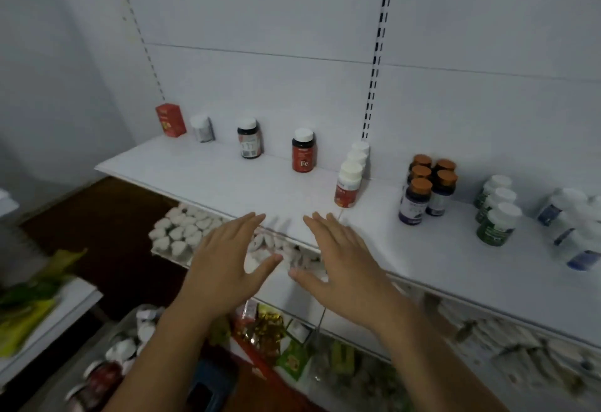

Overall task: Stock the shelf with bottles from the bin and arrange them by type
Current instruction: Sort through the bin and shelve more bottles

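Observation:
My left hand (224, 265) and my right hand (341, 262) hover side by side, palms down, fingers straight, holding nothing, just in front of the white shelf (247, 184). On the shelf stand a red box (170, 119), a white bottle (202, 128), a dark bottle with a white cap (249, 138), a red "Fe" bottle (303, 150), a row of white-capped red-label bottles (350, 180), several orange-capped bottles (427, 190), green bottles (496, 210) and blue-label white bottles (572, 232). The bin (113, 356) with more bottles lies at lower left.
Below the shelf, lower shelves hold white packets (182, 229) and colourful sachets (270, 330). A second shelf unit with green and yellow packs (29, 307) stands at the left. The floor is dark brown. The shelf's back panel has slotted uprights.

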